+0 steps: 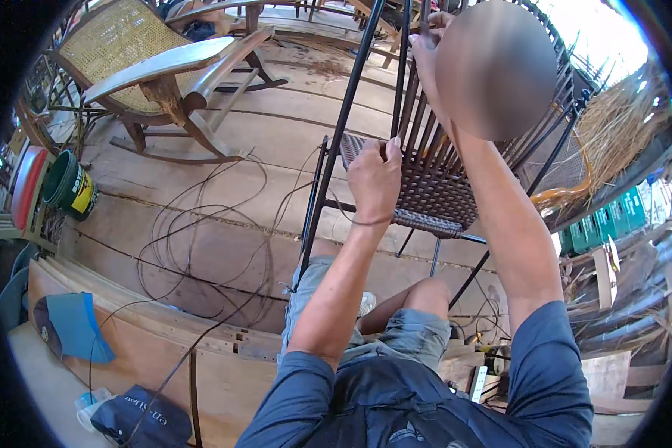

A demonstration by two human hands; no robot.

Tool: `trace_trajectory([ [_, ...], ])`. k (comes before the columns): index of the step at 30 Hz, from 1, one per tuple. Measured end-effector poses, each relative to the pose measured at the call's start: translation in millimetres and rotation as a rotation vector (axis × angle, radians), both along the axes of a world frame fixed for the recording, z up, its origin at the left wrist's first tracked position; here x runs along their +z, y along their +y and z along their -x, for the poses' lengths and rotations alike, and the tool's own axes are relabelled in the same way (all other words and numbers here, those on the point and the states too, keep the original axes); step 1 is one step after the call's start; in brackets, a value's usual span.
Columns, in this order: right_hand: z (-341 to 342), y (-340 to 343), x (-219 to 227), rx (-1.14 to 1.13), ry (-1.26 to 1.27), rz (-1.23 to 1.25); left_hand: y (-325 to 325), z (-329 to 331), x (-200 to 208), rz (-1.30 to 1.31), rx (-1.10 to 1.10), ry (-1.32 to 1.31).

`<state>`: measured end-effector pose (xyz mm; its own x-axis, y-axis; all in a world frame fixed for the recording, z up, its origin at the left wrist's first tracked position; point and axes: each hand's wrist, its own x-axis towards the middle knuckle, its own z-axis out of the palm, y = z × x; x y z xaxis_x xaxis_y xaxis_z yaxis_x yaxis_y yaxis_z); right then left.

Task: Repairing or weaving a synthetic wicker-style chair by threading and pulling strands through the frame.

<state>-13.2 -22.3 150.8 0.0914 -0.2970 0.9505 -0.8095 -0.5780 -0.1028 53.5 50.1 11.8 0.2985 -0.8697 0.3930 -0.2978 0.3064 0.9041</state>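
Note:
In front of me stands a chair with a black metal frame (pixel 353 82) and a woven dark brown seat (pixel 437 196). Brown strands run lengthwise up its backrest (pixel 420 131). My left hand (pixel 373 179) is closed beside a dark upright above the seat's left side; what its fingertips pinch is hidden. A thin dark strand (pixel 345 213) curves by my left wrist. Higher up, my right hand (pixel 428 56) has its fingers closed around a dark brown strand (pixel 425 22) near the upper backrest. A blurred round patch covers part of the backrest and the right hand's surroundings.
Loose dark strands (pixel 190 224) lie coiled over the plank floor (pixel 127 187). At the left are a wooden rocking chair (pixel 175 97) and a dark green bucket (pixel 71 187). A dark bag (pixel 142 418) rests low left. Dry straw (pixel 627 112) and green crates (pixel 608 222) stand at the right.

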Motion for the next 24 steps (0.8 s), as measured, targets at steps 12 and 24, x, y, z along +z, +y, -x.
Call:
trace_trajectory([
  [12, 42.0, 43.6, 17.7, -0.15, 0.342, -0.734, 9.9, -3.6, -9.5, 0.445, 0.012, -0.105],
  [24, 35.5, 12.9, 13.2, -0.194, -0.01, -0.439, 2.9, 15.3, -2.3, 0.454, -0.033, -0.718],
])
